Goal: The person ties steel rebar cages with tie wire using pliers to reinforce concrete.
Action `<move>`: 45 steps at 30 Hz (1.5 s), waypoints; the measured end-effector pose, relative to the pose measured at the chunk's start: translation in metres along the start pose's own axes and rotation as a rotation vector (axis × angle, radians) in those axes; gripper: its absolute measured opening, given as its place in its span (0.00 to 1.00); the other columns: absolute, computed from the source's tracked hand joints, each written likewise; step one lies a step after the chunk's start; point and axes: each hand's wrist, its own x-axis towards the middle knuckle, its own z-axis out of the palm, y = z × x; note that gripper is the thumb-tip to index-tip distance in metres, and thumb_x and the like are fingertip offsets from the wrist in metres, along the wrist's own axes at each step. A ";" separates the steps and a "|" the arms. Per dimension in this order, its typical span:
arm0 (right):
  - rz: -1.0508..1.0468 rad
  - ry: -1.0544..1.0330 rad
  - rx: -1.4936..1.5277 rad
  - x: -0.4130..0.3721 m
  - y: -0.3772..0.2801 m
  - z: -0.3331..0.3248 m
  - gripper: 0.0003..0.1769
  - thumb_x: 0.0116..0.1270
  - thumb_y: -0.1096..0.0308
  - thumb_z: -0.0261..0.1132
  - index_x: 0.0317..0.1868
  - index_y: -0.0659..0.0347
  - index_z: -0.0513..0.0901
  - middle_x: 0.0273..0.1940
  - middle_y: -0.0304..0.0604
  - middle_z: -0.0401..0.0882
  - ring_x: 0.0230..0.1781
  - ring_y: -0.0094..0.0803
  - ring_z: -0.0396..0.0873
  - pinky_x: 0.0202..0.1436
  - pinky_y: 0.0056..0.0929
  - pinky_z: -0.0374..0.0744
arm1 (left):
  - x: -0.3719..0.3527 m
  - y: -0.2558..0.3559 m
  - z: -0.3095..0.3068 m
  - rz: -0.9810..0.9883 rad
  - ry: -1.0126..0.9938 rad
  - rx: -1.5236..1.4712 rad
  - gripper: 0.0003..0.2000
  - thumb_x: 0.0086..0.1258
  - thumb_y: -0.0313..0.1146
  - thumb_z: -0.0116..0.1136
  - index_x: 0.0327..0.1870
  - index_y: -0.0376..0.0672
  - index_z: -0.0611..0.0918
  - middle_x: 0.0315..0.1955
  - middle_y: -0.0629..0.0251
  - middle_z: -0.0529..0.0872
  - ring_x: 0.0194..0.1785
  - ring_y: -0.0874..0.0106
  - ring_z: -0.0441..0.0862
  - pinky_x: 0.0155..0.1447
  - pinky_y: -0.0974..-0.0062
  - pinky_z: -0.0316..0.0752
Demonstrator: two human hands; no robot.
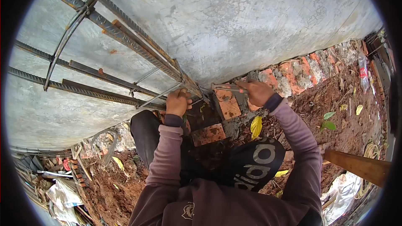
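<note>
My right hand (256, 93) is closed around the handles of pincers (228, 87), whose head points left toward the foot of the rebar cage (142, 46). Beside the cage's lower end, my left hand (178, 102) is closed with curled fingers, close to a thin steel stirrup (157, 96). What the left fingers pinch, if anything, is hidden. Between and below the hands lies a dark square gap bordered by orange bricks (228, 104). Another brick (208, 134) forms its near side, with grey mortar around it.
A grey plastered wall (251, 25) rises behind the cage. Mortar-covered brickwork (301, 73) runs along its foot. Reddish soil (335, 104) holds leaves and a plastic bottle (363, 74). A wooden plank (358, 165) juts in at right. White sacking (63, 196) and scrap lie at lower left.
</note>
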 end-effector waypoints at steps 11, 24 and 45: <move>0.019 -0.168 -0.098 0.030 -0.015 -0.003 0.40 0.59 0.79 0.61 0.74 0.52 0.66 0.59 0.63 0.73 0.51 0.60 0.80 0.54 0.53 0.81 | 0.051 -0.066 0.016 0.124 -0.127 -0.389 0.11 0.69 0.29 0.62 0.50 0.36 0.84 0.42 0.61 0.88 0.44 0.68 0.88 0.45 0.70 0.86; 0.021 -0.087 -0.349 0.029 -0.030 0.002 0.47 0.60 0.75 0.62 0.80 0.52 0.52 0.67 0.71 0.64 0.52 0.65 0.81 0.53 0.50 0.83 | 0.040 -0.035 0.021 -0.183 0.017 -0.532 0.07 0.69 0.29 0.64 0.45 0.41 0.85 0.35 0.65 0.88 0.31 0.74 0.85 0.29 0.81 0.81; 0.215 -0.862 0.341 0.080 -0.019 -0.037 0.21 0.72 0.57 0.65 0.53 0.67 0.79 0.29 0.48 0.84 0.25 0.38 0.85 0.32 0.39 0.84 | 0.035 -0.035 0.020 -0.097 -0.030 -0.572 0.15 0.76 0.34 0.56 0.56 0.33 0.80 0.46 0.51 0.87 0.47 0.60 0.88 0.46 0.68 0.87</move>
